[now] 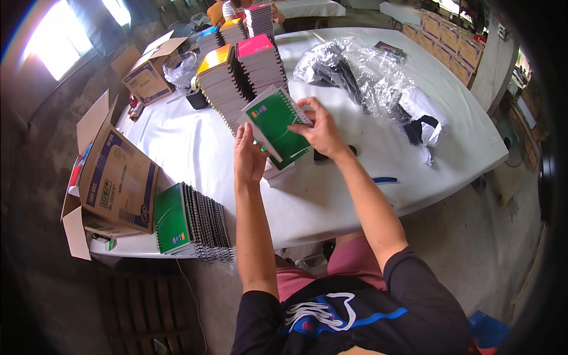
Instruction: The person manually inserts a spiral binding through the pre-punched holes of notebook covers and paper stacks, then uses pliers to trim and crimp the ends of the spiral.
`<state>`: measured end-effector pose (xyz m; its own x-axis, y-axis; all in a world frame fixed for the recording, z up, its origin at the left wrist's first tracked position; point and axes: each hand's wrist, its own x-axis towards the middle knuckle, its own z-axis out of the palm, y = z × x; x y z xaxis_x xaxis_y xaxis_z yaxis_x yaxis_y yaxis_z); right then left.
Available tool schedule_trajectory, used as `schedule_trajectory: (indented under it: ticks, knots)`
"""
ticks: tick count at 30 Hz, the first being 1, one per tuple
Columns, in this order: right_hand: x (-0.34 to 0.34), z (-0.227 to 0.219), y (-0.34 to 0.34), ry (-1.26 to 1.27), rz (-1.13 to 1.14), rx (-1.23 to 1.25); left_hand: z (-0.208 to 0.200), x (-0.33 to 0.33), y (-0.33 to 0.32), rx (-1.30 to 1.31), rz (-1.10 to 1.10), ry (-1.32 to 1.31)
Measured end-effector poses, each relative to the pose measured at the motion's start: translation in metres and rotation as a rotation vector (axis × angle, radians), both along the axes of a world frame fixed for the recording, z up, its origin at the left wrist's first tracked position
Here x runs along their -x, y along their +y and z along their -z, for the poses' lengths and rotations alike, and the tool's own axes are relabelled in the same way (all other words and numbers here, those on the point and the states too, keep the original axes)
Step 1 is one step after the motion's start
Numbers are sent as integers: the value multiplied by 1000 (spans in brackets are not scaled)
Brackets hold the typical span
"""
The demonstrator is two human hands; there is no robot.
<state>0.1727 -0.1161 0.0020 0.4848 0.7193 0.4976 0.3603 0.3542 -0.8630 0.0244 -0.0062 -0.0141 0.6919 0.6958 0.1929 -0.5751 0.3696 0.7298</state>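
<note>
Over the table I hold a green-covered notebook, tilted, with a white sheet edge showing along its left side. My left hand grips its lower left side, thumb at the cover. My right hand pinches the right edge, where a row of punched holes or white binding shows; I cannot tell which. Beneath it is a low white pile, mostly hidden. Just beyond stand tall stacks of spiral notebooks, one topped by a yellow cover, one by a pink cover.
At the near left edge stands a stack of green spiral notebooks beside an open carton. Another carton sits farther back. Crumpled clear plastic covers the right side, near a blue-handled tool. A person sits beyond the stacks.
</note>
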Motion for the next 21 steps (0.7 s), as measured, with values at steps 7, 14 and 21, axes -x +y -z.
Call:
schedule_trajectory:
  ticks: [7, 14, 21]
  knots:
    - [41, -14, -89, -632, -18, 439, -5, 68, -86, -963, -1038, 307]
    - [14, 40, -114, -559, -246, 623, 70, 48, -146, -1525, -674, 1137]
    - [-215, 108, -168, -713, 758, 1016, 61, 32, -136, -1544, -677, 1097]
